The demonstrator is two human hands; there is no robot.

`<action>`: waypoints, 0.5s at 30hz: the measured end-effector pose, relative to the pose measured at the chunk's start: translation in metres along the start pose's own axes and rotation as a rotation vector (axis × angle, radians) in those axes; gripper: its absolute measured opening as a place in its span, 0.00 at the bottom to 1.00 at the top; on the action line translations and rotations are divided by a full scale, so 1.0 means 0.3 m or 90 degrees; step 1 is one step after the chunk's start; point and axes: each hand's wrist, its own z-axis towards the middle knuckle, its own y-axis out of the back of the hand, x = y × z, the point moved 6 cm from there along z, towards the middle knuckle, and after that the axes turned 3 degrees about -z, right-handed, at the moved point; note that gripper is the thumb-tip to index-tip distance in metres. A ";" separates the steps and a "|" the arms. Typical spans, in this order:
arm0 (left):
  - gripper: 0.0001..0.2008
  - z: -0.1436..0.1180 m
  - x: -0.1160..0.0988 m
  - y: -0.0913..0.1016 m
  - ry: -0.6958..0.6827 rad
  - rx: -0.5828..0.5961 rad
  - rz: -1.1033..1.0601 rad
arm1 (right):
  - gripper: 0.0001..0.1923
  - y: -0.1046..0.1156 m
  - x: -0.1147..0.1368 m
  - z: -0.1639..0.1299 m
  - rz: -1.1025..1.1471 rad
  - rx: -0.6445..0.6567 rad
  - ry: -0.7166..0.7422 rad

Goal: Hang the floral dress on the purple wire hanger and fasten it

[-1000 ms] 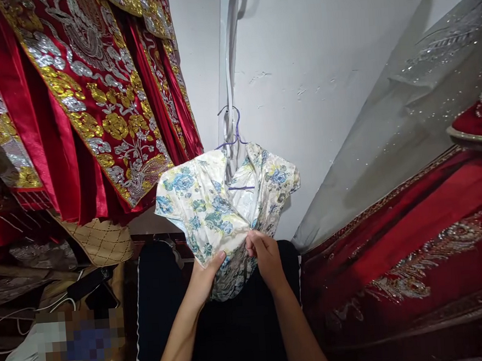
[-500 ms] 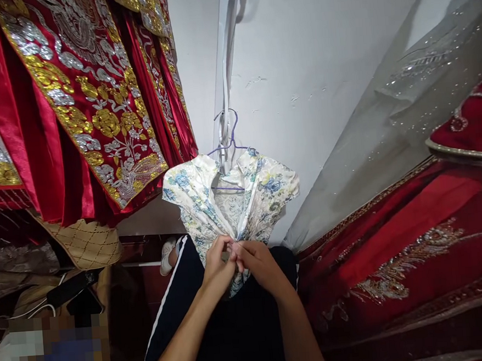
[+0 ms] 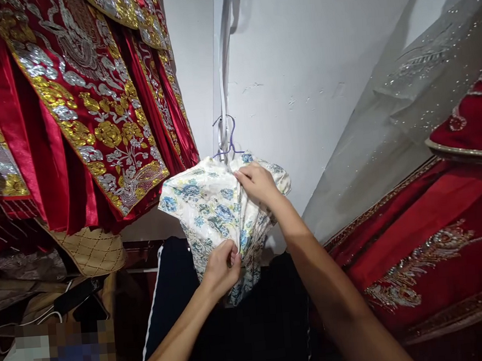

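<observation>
A white dress with blue flowers and short sleeves [image 3: 209, 204] hangs on a purple hanger [image 3: 233, 134] in front of me. Its opening runs down the middle as a closed seam that looks like a zipper [image 3: 239, 219]. At the neck end, my right hand [image 3: 258, 183] is closed in a pinch on the top of this seam; any zipper pull is hidden by the fingers. Lower down, my left hand [image 3: 222, 267] grips the dress fabric beside the seam. The dress's lower part falls between my dark-trousered legs.
Red garments with gold and silver embroidery [image 3: 109, 134] hang at the left. To the right are a sparkly sheer veil-like fabric [image 3: 368, 116] and a red beaded garment [image 3: 426, 233]. A white strap [image 3: 221, 66] runs along the wall [image 3: 298, 50]. A cable and dark items lie lower left.
My right hand has moved up from the middle of the dress to its neck, and the V-shaped opening has closed. My left hand has stayed low, slightly further down.
</observation>
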 end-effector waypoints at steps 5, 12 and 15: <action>0.06 -0.031 -0.027 0.004 -0.026 0.021 0.033 | 0.21 0.056 0.037 0.048 -0.010 -0.043 0.020; 0.08 -0.010 -0.008 0.051 -0.032 0.048 0.066 | 0.20 0.106 0.079 0.044 0.042 -0.084 -0.017; 0.08 0.106 -0.092 0.143 -0.072 -0.001 0.034 | 0.19 0.120 0.095 0.009 0.139 -0.129 -0.075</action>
